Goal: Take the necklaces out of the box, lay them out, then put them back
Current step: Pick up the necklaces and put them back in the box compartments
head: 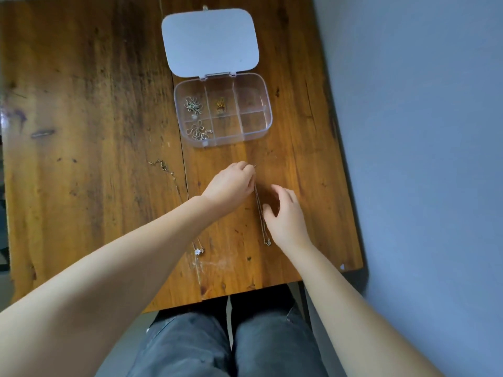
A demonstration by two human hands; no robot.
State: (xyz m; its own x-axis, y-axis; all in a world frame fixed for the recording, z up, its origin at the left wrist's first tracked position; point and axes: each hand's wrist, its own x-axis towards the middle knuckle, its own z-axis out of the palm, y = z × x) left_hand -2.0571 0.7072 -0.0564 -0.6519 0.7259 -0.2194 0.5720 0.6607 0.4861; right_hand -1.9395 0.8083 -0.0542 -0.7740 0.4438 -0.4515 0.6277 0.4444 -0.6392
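Between our hands, we are stretching a thin necklace (pixel 260 210) flat on the counter (pixel 95 118): left hand (pixel 231 183) pinching its far end, right hand (pixel 285 213) open beside it. Risk: chain kinking or snagging. Box (pixel 268 104) sitting open beyond.

Bare table (pixel 81 131) left of box (pixel 268 115); wall (pixel 422 131) crowds right.
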